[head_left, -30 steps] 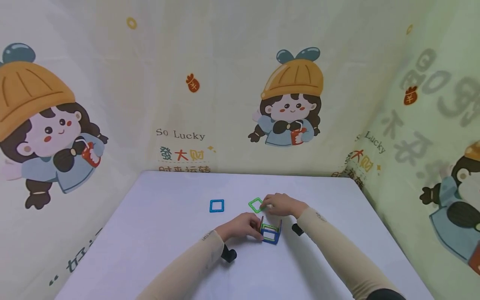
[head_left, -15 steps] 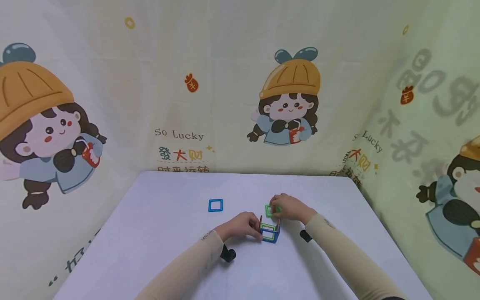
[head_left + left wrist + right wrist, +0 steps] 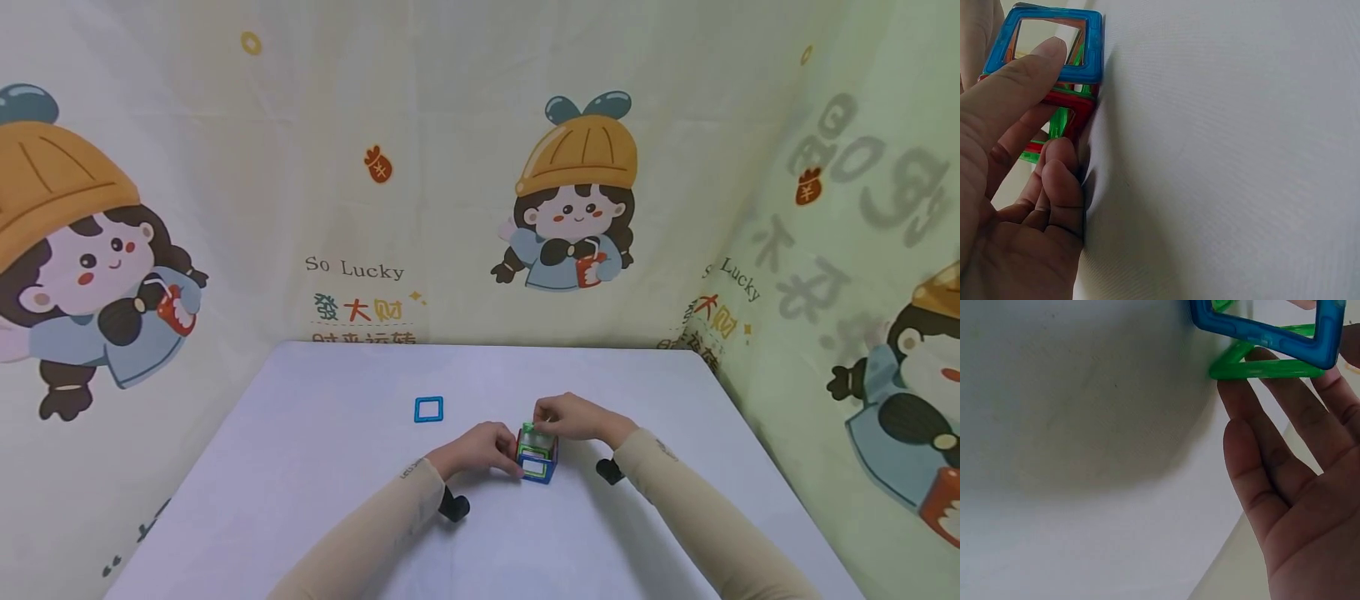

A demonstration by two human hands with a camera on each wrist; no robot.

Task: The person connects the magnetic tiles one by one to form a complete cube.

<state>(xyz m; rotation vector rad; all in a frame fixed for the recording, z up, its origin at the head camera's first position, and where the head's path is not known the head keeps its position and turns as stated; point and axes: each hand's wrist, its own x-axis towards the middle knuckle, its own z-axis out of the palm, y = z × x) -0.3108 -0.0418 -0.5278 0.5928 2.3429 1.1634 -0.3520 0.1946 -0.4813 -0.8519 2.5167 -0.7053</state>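
A small box of square magnetic tiles stands on the white table, its front a blue tile (image 3: 536, 479). My left hand (image 3: 477, 450) grips its left side: in the left wrist view the thumb lies on the blue tile, with fingers by a red tile (image 3: 1082, 114). At the back of the box, my right hand (image 3: 573, 417) pinches a green tile (image 3: 528, 427). The right wrist view has its fingertips against a green tile (image 3: 1272, 369) below a blue tile's edge (image 3: 1260, 335). The fingers hide part of the box's back and left side.
Farther back and to the left, a loose blue square tile (image 3: 429, 420) lies flat on the table (image 3: 337, 467). Printed cloth (image 3: 450, 208) hangs behind the table and along its sides.
My right hand has drawn the green tile from behind the box toward me, first rightward, and now against its back. My left hand has stayed at the box's left side.
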